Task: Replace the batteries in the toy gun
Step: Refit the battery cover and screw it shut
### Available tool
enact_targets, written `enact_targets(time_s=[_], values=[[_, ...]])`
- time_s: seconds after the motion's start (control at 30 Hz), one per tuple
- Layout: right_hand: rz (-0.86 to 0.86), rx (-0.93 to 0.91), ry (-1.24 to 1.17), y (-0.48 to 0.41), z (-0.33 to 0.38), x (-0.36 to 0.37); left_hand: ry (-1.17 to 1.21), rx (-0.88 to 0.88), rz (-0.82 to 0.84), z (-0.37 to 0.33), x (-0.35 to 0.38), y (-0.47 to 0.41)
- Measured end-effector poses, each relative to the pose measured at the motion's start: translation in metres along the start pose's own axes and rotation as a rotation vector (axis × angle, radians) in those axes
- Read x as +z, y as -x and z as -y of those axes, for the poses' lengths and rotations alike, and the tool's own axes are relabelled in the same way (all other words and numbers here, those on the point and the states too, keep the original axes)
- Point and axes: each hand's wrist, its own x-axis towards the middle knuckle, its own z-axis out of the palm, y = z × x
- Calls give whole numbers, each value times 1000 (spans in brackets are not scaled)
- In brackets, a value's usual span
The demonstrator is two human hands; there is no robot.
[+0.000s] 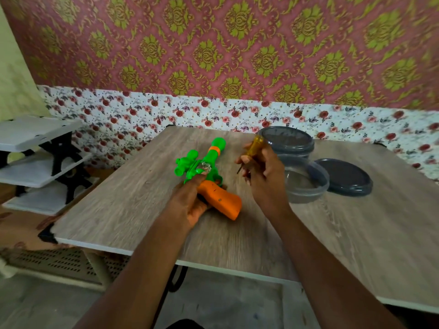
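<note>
**Gun pinned, screwdriver in hand**

Toy gun (223, 200) lies mid-table (118, 210), muzzle pointing far, orange grip near. Left hand (190, 203) has its fingers curled round the gun where grip meets body. Right hand (263, 176), just right of the gun, pinches a yellow-handled screwdriver (257, 144), tip aimed down-left and clear of the gun.

The toy gun (212, 156) is bright green with an orange grip and an orange band near the muzzle, and the screwdriver (257, 146) has an amber-yellow handle and a dark shaft. The tabletop (142, 198) is grey-brown wood grain with a white edge; the open tub (306, 186) is smoky grey and the loose lid (344, 176) dark grey. The wallpaper (213, 43) is dusky pink with olive-gold damask medallions, above a white border (190, 112) strewn with red and pink roses.
</note>
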Motion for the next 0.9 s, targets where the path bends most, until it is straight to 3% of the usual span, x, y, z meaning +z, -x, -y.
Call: enact_targets(time_s=[0.27, 0.53, 0.7, 0.9], values=[[-66, 145, -373, 12, 9, -3, -107, 34, 34, 4, 6, -11], [-33, 264, -169, 15, -3, 4, -104, 78, 10, 10, 5, -7], [-20, 385, -237, 13, -4, 2, -99, 83, 11, 11, 3, -7], [5, 392, -247, 12, -6, 2, -119, 74, 27, 11, 1, -11]])
